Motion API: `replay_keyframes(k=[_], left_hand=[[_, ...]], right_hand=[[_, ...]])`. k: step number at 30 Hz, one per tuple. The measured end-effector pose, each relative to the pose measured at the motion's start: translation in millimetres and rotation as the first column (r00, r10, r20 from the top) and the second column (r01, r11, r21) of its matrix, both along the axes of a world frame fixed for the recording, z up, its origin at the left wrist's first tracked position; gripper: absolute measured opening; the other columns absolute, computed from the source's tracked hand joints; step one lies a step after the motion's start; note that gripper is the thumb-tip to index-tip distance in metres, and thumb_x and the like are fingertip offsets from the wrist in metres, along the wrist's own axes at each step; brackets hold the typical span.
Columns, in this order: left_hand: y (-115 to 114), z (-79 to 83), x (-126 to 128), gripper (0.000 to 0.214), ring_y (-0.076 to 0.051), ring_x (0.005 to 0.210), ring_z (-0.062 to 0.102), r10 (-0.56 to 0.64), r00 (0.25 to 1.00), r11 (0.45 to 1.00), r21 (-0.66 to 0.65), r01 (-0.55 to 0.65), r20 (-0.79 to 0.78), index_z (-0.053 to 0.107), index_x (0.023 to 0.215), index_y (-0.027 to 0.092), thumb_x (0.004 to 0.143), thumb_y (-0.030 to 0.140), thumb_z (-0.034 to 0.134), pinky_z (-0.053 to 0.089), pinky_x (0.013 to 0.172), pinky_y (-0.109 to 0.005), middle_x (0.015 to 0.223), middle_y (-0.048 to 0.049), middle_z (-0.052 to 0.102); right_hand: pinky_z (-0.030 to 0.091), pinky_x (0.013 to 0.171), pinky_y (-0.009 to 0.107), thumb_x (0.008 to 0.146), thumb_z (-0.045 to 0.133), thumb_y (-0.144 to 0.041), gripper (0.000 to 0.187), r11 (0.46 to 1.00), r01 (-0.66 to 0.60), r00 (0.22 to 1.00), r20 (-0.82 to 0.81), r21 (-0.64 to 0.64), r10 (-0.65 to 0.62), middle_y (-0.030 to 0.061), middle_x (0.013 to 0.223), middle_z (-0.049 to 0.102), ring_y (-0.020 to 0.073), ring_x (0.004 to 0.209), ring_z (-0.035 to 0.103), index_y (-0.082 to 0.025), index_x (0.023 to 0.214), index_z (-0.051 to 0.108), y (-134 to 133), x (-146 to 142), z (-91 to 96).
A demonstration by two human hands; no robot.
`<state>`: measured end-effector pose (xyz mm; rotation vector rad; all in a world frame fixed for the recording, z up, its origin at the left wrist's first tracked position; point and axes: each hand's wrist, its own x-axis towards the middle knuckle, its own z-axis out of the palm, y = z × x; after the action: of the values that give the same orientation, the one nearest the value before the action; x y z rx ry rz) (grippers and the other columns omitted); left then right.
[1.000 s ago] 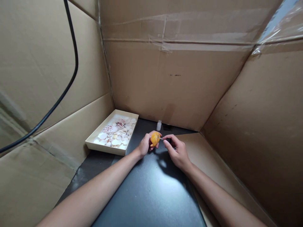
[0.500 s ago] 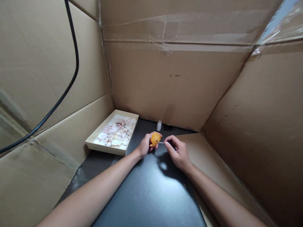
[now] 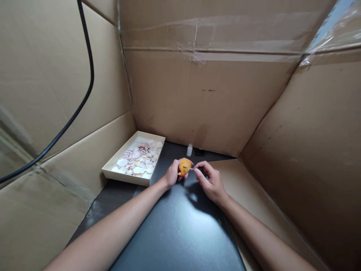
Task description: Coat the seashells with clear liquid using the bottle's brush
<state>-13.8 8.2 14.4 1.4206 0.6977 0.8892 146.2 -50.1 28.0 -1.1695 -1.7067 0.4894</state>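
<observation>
My left hand is closed around an orange, rounded object, possibly a shell, and holds it above the dark table. Between thumb and forefinger, my right hand pinches a thin, pale stick with a dark tip, which looks like a fine brush. Its tip lies against the face of the orange object, or just in front of it; I cannot tell which. A small clear vial with whitish contents stands upright behind my hands.
Left of my hands sits a shallow cream tray full of pale and reddish shells. Cardboard walls enclose the dark table. A black cable hangs at the left. A cardboard flap lies on the right.
My right hand has shifted slightly left, carrying the stick's dark tip further across the orange object. My left hand has stayed almost still.
</observation>
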Motion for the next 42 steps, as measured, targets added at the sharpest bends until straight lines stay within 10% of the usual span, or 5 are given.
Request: replay_keyframes(k=[15,22,29,36,42], left_hand=[[2.4,-3.8,0.4,0.055,-0.012,0.046,0.039,0.033,0.999,0.997,-0.069,-0.035,-0.039,0.06,0.091,0.008,0.086,0.037,0.013,0.029,0.044,-0.022,0.051,-0.0008,0.047],[3.7,-6.4,1.0,0.053,-0.013,0.048,0.041,0.062,0.997,0.994,-0.084,-0.065,-0.036,0.06,0.088,0.009,0.087,0.035,0.014,0.028,0.043,-0.023,0.052,-0.0011,0.047],[3.7,-6.1,0.8,0.054,-0.012,0.046,0.039,0.062,0.996,0.995,-0.077,-0.066,-0.056,0.061,0.088,0.009,0.086,0.035,0.014,0.027,0.044,-0.023,0.051,-0.0006,0.046],[4.2,-8.0,0.4,0.054,-0.012,0.047,0.039,0.078,0.994,0.994,-0.068,-0.083,-0.072,0.062,0.089,0.009,0.086,0.035,0.015,0.028,0.045,-0.024,0.052,-0.0007,0.047],[3.1,-6.6,0.3,0.055,-0.013,0.047,0.039,0.065,0.995,0.996,-0.059,-0.07,-0.08,0.062,0.088,0.009,0.087,0.035,0.014,0.028,0.045,-0.024,0.052,-0.0007,0.047]], right_hand=[[0.037,0.054,0.021,0.089,0.054,-0.035,0.016,0.983,0.148,0.988,0.02,0.105,-0.151,-0.0022,0.068,0.056,0.01,0.054,0.047,-0.019,0.089,0.058,2.4,-0.3,0.4],[0.037,0.054,0.022,0.091,0.049,-0.033,0.018,0.995,-0.067,0.997,0.055,0.08,0.062,-0.0016,0.068,0.057,0.01,0.054,0.046,-0.019,0.083,0.058,-2.9,-0.8,3.4],[0.036,0.052,0.021,0.089,0.054,-0.032,0.014,0.989,0.109,0.994,-0.003,0.1,-0.11,-0.0022,0.069,0.056,0.0092,0.053,0.046,-0.019,0.087,0.058,1.8,-1.2,-0.6],[0.037,0.054,0.021,0.091,0.049,-0.032,0.018,0.995,-0.079,0.996,0.048,0.067,0.076,-0.0017,0.067,0.057,0.0099,0.054,0.046,-0.019,0.083,0.059,-3.1,-0.3,2.7],[0.037,0.053,0.021,0.089,0.054,-0.034,0.015,0.986,0.133,0.991,-0.015,0.096,-0.132,-0.0013,0.073,0.059,0.0098,0.054,0.047,-0.019,0.088,0.058,3.5,-2.3,-1.1]])
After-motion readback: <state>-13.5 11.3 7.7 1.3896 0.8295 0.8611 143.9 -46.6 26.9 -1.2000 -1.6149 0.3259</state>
